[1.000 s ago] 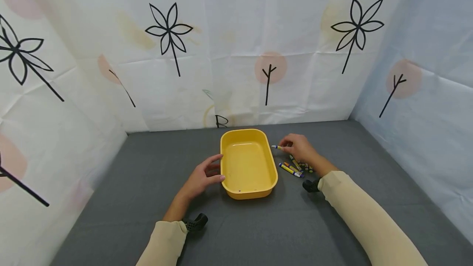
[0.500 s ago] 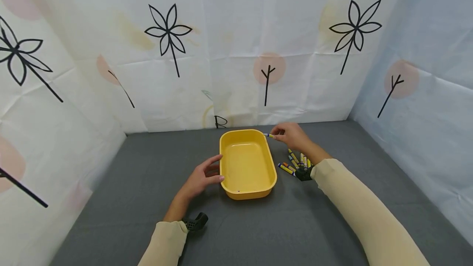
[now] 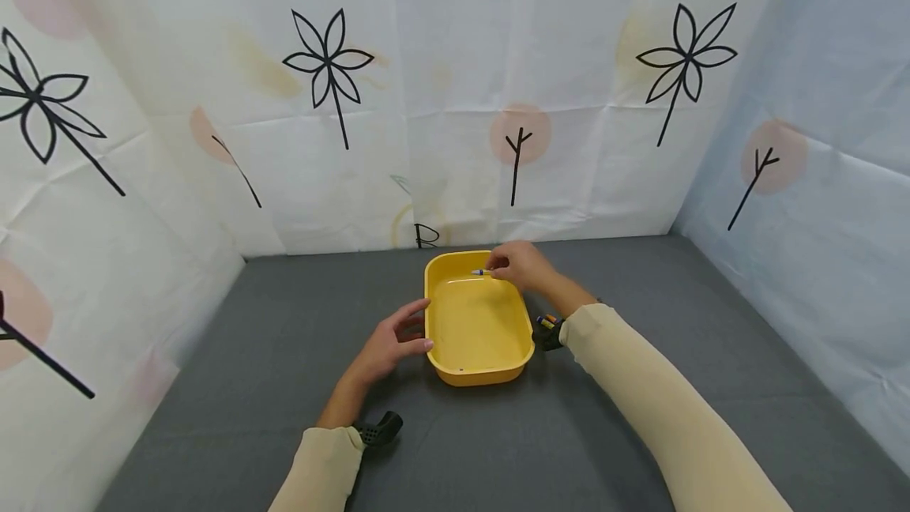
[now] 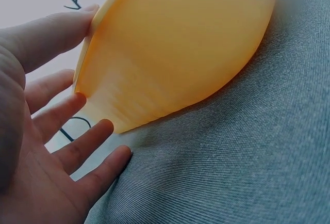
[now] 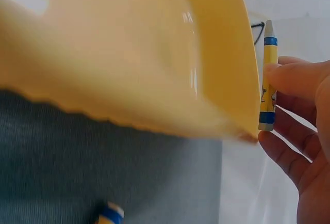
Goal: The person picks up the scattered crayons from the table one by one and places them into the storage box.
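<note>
A yellow, rounded rectangular plastic tray (image 3: 475, 326) stands on the table, its inside bare apart from a small dark speck near the front. My left hand (image 3: 387, 346) is at its left side, thumb and spread fingertips touching the rim, as the left wrist view also shows. Over the tray's far right part is my right hand (image 3: 522, 265), pinching a crayon (image 5: 269, 79) between thumb and fingers. That crayon has a yellow wrapper with blue bands and a whitish tip, which points left in the head view.
Crayons (image 3: 547, 321) lie on the grey tabletop (image 3: 298, 322) right of the tray, mostly hidden behind my right wrist. A patterned white cloth (image 3: 455, 164) hangs behind the table and along both sides.
My right hand has carried the crayon left from beside the other crayons, past the tray's right rim, to above the tray. The left hand stays at the left rim.
</note>
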A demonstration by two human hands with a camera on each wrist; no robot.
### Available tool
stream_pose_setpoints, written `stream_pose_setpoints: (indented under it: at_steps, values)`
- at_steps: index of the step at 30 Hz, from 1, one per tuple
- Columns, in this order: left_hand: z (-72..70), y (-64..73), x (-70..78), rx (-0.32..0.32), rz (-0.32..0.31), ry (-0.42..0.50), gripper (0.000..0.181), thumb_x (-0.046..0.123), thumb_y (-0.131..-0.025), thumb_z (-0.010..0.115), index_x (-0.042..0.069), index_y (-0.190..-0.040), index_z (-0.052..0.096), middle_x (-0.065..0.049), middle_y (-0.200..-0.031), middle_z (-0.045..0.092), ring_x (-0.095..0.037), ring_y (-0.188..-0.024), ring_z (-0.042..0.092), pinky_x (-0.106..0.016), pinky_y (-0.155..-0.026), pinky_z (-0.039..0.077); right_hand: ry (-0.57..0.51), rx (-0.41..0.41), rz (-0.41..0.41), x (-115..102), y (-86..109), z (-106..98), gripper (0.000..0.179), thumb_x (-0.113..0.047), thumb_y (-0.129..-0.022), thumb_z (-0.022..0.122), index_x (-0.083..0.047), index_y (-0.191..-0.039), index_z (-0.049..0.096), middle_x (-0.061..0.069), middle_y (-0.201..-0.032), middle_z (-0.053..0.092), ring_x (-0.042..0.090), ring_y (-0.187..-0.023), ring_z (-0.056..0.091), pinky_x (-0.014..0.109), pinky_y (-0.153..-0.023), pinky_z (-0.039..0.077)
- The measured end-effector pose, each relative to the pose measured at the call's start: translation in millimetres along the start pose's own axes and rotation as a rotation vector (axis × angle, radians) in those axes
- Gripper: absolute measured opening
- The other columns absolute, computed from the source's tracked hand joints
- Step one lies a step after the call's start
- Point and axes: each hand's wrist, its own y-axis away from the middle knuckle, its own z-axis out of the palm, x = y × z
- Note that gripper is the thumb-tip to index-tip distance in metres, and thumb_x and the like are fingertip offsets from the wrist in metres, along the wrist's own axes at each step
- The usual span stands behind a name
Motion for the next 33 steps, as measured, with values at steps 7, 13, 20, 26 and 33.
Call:
stream_pose_setpoints:
  at_steps: [7,13,20,26,33]
  values:
    - [-2.1,-0.4,-2.1,0.005,0.012,-0.013,0.070,0.006,-0.087,0.073,0.002,-0.147,0.039,-0.014,-0.151,0.038,-0.036,-0.131,0.043,-0.052,-0.103,0.040,0.031,-0.056,0.015,-13,-13.4,11,0.010,-0.010,-0.091,0.068,-0.009,-0.100,0.073,0.002,-0.094,0.068,0.018,-0.085,0.061,0.033,-0.077,0.053]
    - [-2.5,-0.2,-0.1,-0.011,0.011,0.024,0.069,0.000,-0.088,0.069,0.000,-0.148,0.036,-0.019,-0.152,0.033,-0.040,-0.133,0.039,-0.057,-0.105,0.036,0.078,-0.095,0.020,-22,-26.5,20,0.008,-0.010,-0.091,0.069,-0.010,-0.097,0.074,0.001,-0.095,0.068,0.019,-0.087,0.061,0.033,-0.080,0.052]
    - [-1.2,2.3,12.8,-0.031,0.001,0.028,0.067,0.000,-0.088,0.069,-0.003,-0.147,0.037,-0.023,-0.151,0.034,-0.042,-0.132,0.039,-0.058,-0.104,0.036,0.105,-0.138,0.046,-26,-36.7,34,0.006,-0.008,-0.090,0.069,-0.011,-0.094,0.073,0.001,-0.094,0.066,0.019,-0.087,0.058,0.034,-0.083,0.050]
    - [-1.6,1.9,6.1,-0.025,0.028,0.023,0.069,-0.002,-0.086,0.070,-0.007,-0.146,0.036,-0.025,-0.150,0.034,-0.046,-0.131,0.038,-0.062,-0.103,0.034,0.030,-0.145,0.087,-30,-34.9,46,0.015,0.002,-0.088,0.066,-0.009,-0.095,0.074,0.001,-0.098,0.067,0.019,-0.090,0.058,0.034,-0.086,0.050]
    - [-1.3,2.1,0.6,-0.007,0.004,-0.008,0.068,0.001,-0.086,0.070,0.002,-0.147,0.039,-0.014,-0.150,0.038,-0.035,-0.131,0.042,-0.052,-0.104,0.039,-0.013,-0.133,0.152,-33,-33.6,50,0.022,0.006,-0.087,0.062,-0.009,-0.098,0.074,0.002,-0.103,0.067,0.020,-0.094,0.057,0.035,-0.090,0.049]
